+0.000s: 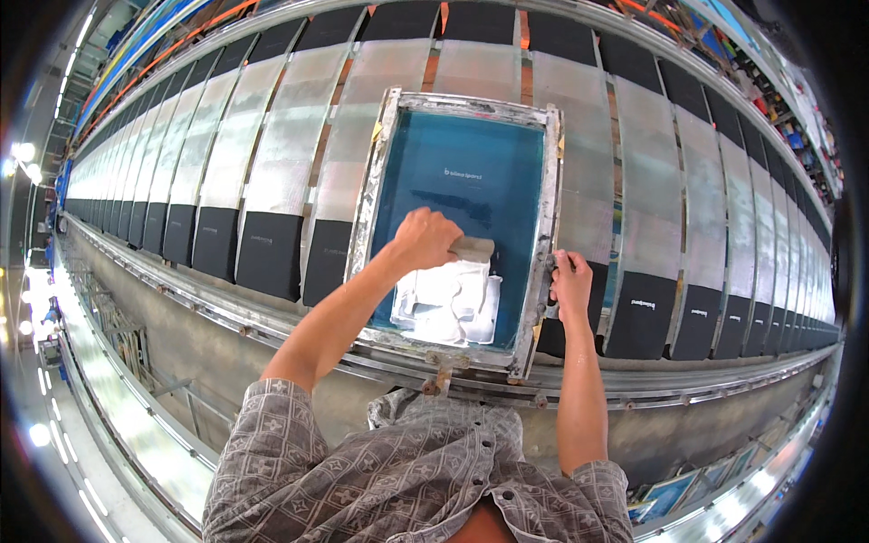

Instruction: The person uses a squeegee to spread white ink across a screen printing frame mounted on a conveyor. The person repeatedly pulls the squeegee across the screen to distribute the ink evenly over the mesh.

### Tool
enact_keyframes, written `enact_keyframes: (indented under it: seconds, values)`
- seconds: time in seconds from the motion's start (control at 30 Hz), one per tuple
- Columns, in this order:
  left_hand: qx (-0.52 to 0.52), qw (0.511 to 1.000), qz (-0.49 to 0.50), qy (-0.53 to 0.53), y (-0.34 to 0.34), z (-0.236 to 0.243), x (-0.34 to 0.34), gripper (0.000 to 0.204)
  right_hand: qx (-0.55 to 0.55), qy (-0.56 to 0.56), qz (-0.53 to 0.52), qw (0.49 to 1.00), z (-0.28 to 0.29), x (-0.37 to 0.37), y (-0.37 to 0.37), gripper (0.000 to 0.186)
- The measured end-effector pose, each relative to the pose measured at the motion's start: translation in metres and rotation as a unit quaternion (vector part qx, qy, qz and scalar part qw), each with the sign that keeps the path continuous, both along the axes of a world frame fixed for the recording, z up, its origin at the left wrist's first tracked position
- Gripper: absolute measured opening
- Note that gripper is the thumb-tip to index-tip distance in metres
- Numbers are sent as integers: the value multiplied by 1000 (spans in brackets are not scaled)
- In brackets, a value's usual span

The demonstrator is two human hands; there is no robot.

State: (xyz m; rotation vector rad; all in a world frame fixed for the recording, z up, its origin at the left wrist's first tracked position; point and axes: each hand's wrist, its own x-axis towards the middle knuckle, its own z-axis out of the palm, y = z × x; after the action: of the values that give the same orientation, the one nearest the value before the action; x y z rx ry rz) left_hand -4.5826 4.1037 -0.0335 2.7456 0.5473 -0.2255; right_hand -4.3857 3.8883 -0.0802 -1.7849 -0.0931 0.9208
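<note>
In front of me lies a screen printing frame (pixel 552 181) with blue mesh (pixel 471 145) and a small pale printed mark in its upper part. My left hand (pixel 425 239) is closed round a squeegee (pixel 473 248), a short grey-brown bar, over the lower half of the mesh. White ink (pixel 448 303) lies in a thick, glossy pool just below the squeegee, nearer to me. At the frame's right side, my right hand (pixel 570 282) has its fingers closed on the edge, by a dark knob-like fitting partly hidden by the fingers.
Long pale printing boards run in a row to both sides, with black fabric pieces (pixel 269 255) over their near ends; several carry small white marks, like this black piece (pixel 641 312). A metal rail (pixel 625 394) passes between me and the boards. Bright lamps hang at the far left.
</note>
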Motion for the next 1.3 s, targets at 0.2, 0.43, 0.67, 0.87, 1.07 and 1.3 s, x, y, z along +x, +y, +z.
enact_keyframes:
  seconds: [0.2, 0.43, 0.67, 0.87, 1.07, 1.3]
  values:
    - [-88, 996, -11, 9, -78, 5, -61, 20, -21, -49, -25, 998, -10, -1, -2, 24]
    - [28, 999, 8, -14, -5, 8, -13, 24, -4, -71, -31, 997, -24, 1, 0, 29]
    - [87, 984, 16, -157, -85, -13, -78, 32, -4, -88, -30, 996, 7, -2, 10, 29]
    - [78, 978, 57, -184, -86, 12, -154, 36, -24, -250, 29, 968, 10, -48, 42, 27]
    - [46, 988, 82, -119, 2, 23, -219, 14, 54, -251, 14, 966, -9, -150, 115, 29]
    - [20, 990, 81, -115, 16, 10, -235, 16, 24, -249, -4, 968, -19, -164, 124, 29]
